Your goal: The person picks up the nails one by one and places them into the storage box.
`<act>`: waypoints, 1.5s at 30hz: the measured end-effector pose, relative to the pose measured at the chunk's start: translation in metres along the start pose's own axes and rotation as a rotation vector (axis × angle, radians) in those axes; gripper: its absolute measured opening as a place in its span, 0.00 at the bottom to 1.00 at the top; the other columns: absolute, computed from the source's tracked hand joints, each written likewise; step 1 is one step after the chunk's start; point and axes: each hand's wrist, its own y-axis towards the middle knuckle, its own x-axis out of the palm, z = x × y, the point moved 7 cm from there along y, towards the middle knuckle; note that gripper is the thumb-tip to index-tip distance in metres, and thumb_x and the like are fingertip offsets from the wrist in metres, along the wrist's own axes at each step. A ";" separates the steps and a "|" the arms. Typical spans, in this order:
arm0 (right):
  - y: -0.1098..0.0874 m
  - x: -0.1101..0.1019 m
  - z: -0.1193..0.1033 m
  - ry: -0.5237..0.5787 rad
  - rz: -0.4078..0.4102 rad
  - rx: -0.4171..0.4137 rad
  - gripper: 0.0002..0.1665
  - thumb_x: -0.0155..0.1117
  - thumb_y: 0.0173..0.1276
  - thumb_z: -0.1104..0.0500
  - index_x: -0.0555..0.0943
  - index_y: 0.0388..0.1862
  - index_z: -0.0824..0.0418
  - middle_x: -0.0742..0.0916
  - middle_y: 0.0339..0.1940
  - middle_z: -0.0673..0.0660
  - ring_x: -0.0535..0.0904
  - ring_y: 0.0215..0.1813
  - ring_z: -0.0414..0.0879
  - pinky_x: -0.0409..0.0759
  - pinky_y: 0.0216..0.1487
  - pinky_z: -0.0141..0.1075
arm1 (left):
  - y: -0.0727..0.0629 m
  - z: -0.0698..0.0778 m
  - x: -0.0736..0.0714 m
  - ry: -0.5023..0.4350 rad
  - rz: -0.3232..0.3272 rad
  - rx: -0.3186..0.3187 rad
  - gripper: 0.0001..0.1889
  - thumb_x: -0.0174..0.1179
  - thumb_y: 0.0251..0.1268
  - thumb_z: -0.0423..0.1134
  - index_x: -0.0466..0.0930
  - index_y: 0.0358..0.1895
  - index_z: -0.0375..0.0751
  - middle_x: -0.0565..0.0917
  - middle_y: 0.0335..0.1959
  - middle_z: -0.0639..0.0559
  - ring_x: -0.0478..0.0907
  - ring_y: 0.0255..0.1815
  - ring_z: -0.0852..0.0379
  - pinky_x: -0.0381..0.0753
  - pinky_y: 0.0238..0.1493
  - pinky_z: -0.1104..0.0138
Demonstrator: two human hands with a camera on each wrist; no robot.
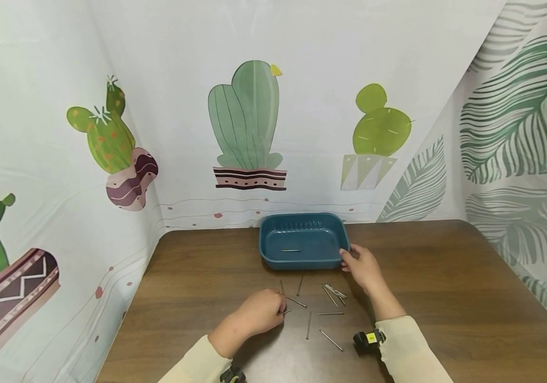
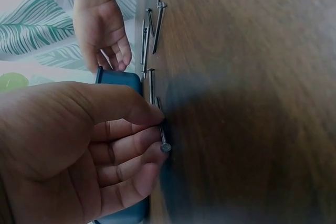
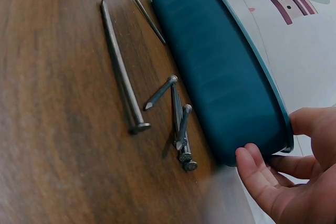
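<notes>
My left hand [image 1: 261, 311] is low over the table, thumb and fingers pinching a metal nail [image 2: 163, 136] whose flat head shows in the left wrist view. At the back of the table stands a blue rectangular tray [image 1: 302, 265] with one nail [image 1: 290, 250] lying inside it. My right hand [image 1: 363, 267] grips the tray's front right corner, the thumb at the rim and fingertips [image 3: 252, 163] against the outer wall. Between the hands, in front of the tray, several loose nails lie scattered, including a small crossed pile [image 1: 334, 292] and a separate nail [image 1: 309, 325].
The brown wooden table [image 1: 196, 260] meets a white cloth backdrop [image 1: 311, 106] printed with cacti and leaves just behind the tray. More single nails lie toward the front, one of them a slanted nail [image 1: 331, 340] near the right wrist's black camera [image 1: 366, 341].
</notes>
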 end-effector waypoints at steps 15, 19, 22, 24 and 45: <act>-0.002 0.000 -0.003 0.009 -0.005 -0.008 0.32 0.57 0.78 0.57 0.68 0.69 0.79 0.82 0.54 0.77 0.88 0.44 0.60 0.88 0.45 0.43 | 0.002 -0.002 0.001 -0.013 -0.004 0.014 0.18 0.65 0.52 0.33 0.65 0.17 0.50 0.63 0.19 0.62 0.56 0.19 0.65 0.57 0.20 0.73; -0.002 0.001 -0.003 0.036 -0.008 -0.014 0.31 0.57 0.78 0.58 0.67 0.68 0.81 0.83 0.54 0.78 0.87 0.45 0.61 0.88 0.44 0.42 | 0.003 -0.002 0.002 0.002 0.002 0.020 0.18 0.66 0.51 0.34 0.65 0.16 0.51 0.61 0.16 0.63 0.55 0.19 0.66 0.55 0.19 0.73; -0.002 0.001 -0.004 0.048 -0.009 -0.018 0.31 0.56 0.78 0.59 0.67 0.68 0.82 0.82 0.54 0.79 0.86 0.46 0.61 0.88 0.43 0.41 | 0.003 -0.001 0.002 0.016 0.011 0.026 0.18 0.66 0.50 0.34 0.64 0.16 0.52 0.60 0.15 0.64 0.54 0.18 0.66 0.53 0.18 0.73; -0.002 0.001 -0.003 0.043 -0.005 -0.014 0.31 0.56 0.78 0.59 0.67 0.68 0.81 0.82 0.54 0.79 0.86 0.46 0.62 0.88 0.43 0.40 | 0.004 -0.001 0.002 0.015 0.014 0.027 0.19 0.66 0.50 0.34 0.63 0.15 0.52 0.59 0.15 0.64 0.54 0.18 0.66 0.53 0.18 0.73; -0.001 0.000 -0.002 0.017 -0.006 -0.002 0.32 0.57 0.78 0.57 0.67 0.69 0.80 0.82 0.55 0.78 0.87 0.45 0.60 0.88 0.45 0.42 | 0.006 -0.001 -0.002 0.003 0.025 0.030 0.17 0.64 0.53 0.34 0.65 0.16 0.52 0.61 0.15 0.64 0.56 0.18 0.66 0.56 0.19 0.73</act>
